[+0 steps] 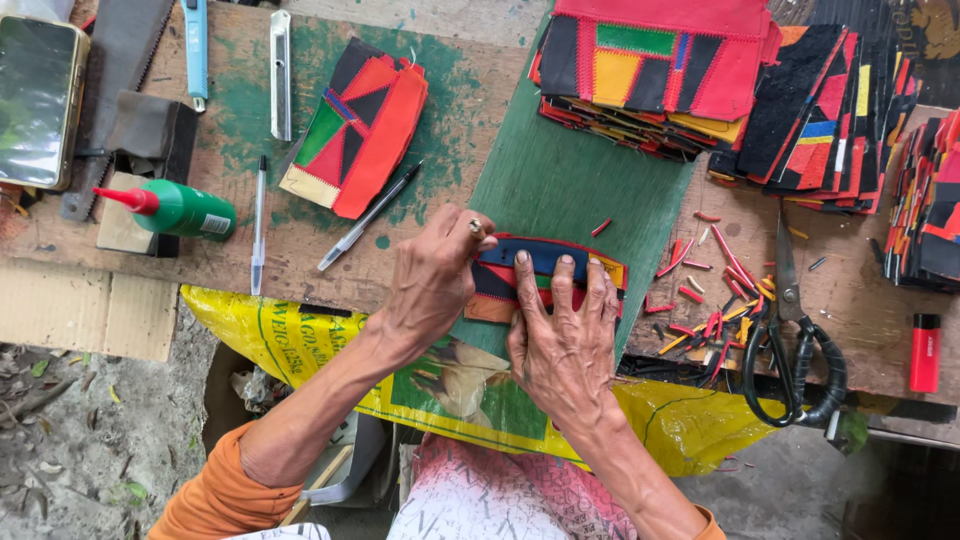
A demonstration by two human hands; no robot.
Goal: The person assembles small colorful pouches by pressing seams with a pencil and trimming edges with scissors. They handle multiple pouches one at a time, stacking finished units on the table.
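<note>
Patchwork piece [545, 262], red, black and blue fabric, lying on a green board [570, 180] at the near edge of a worn wooden bench [850, 290]. Left hand [432, 280] curled over the piece's left end, fingers bent and pinching its edge. Right hand [565, 335] laid flat, fingers spread, pressing down on the piece's lower edge.

Left of the hands: two pens [365, 218], a second patchwork piece [357, 128], a box cutter [281, 75], a green glue bottle [175, 208] with red nozzle, lying on its side.

Far side of the board: stacks of finished patchwork [650, 70], more spread to the right.

Right of the hands: fabric scraps [715, 310], red and yellow, scattered; black scissors [792, 340], blades closed; a red lighter [925, 352] near the bench's right edge.

Below the bench: a yellow printed sack [300, 335].
</note>
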